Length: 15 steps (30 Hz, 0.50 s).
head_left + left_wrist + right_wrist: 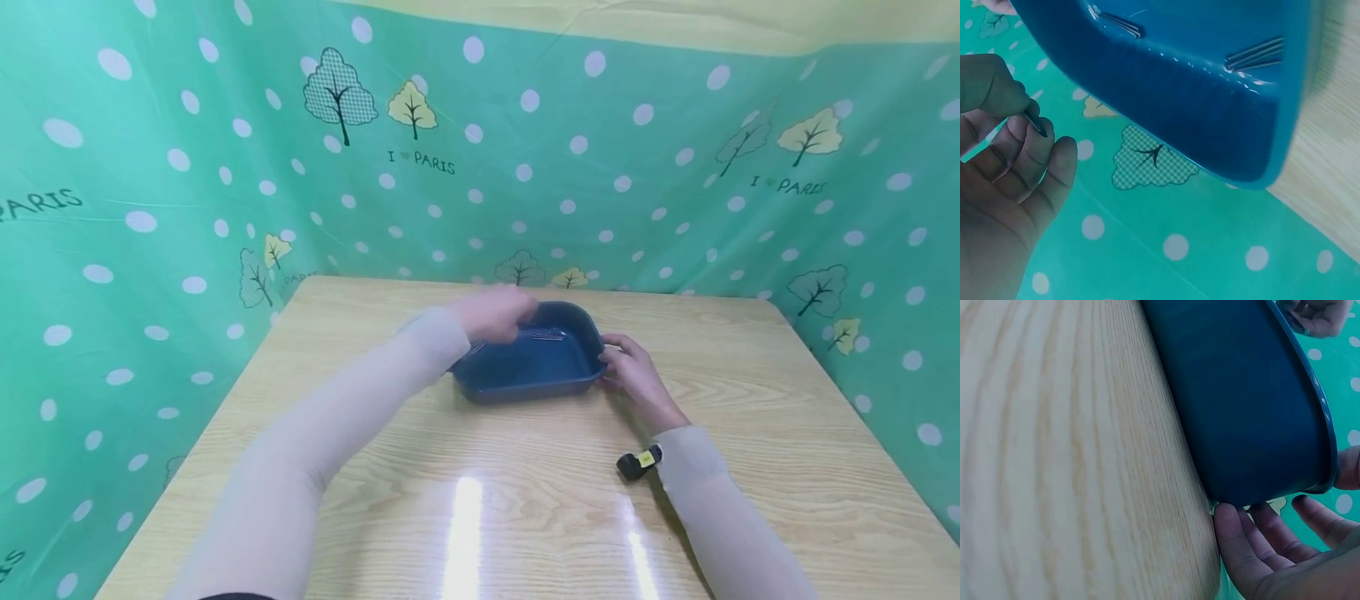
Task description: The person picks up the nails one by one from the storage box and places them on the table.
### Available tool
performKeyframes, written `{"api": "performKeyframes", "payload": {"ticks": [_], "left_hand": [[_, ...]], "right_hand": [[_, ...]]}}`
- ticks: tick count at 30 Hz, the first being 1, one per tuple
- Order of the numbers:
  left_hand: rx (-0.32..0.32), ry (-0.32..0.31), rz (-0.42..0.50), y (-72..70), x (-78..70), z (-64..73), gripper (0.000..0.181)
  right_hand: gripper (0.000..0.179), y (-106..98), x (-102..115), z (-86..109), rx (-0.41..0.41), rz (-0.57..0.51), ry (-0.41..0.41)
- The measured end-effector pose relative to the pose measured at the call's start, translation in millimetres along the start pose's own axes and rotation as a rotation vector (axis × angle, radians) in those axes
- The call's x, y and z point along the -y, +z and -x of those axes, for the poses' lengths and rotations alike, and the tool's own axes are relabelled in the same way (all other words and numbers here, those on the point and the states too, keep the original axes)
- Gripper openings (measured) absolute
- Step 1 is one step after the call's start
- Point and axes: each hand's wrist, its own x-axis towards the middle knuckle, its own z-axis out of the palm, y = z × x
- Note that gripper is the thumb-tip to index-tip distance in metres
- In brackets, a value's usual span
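Observation:
A dark blue rectangular tub (528,365) with rounded corners stands on the table. Inside it, thin metal nails lie in two small bunches; one bunch of nails (1257,55) shows by the wall in the left wrist view. My left hand (495,313) is above the tub's left part. Between its thumb and fingers it pinches a thin, dark metal nail (1036,124), most of which is hidden by the hand. My right hand (633,372) holds the tub's right end, with the thumb at the rim and the fingers against the outer wall.
The light wooden table (405,500) carries the tub near its far side. A green dotted cloth (480,175) hangs behind and at both sides. A small black device (637,463) with a yellow label is at the right sleeve's cuff.

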Motion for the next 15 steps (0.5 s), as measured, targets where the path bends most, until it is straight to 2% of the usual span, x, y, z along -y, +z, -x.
{"api": "performKeyframes", "payload": {"ticks": [4,9,15], "left_hand": [[-0.024,0.002,0.015,-0.6,5.0,10.8,0.029],[-0.04,-0.031,0.046,0.3,12.6,23.5,0.031],[-0.049,-0.05,0.027,2.3,21.2,36.0,0.029]], "right_hand": [[0.05,-0.1,-1.3,-1.2,0.0,0.006,-0.006],[0.049,0.5,-1.6,-1.1,-0.004,0.0,-0.012],[0.049,1.4,-1.3,-0.3,-0.008,-0.003,-0.015]]}}
